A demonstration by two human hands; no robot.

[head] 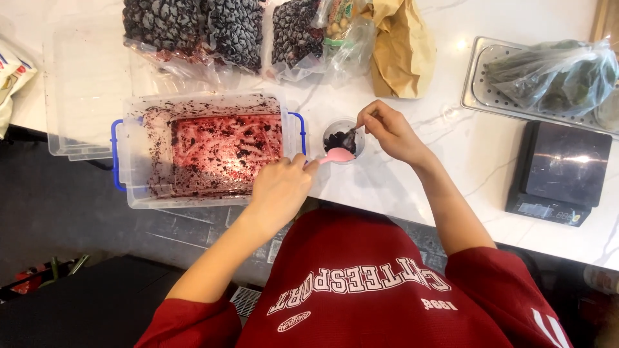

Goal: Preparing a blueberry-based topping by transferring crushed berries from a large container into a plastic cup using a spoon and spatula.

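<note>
We see both forearms bare, reaching forward from red sleeves. Left hand (278, 188) knuckles up, fingers curled shut in pinch near thumb. Right hand (389, 131) wrist bent inward, fingertips pinched together, pointing down-left. Hands near, not touching.

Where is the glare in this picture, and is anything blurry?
Head view: light glares off the white counter near the tray and off the scale top; the bags shine too. The left hand and right hand at the cup are slightly soft; the dark floor holds little detail.
</note>
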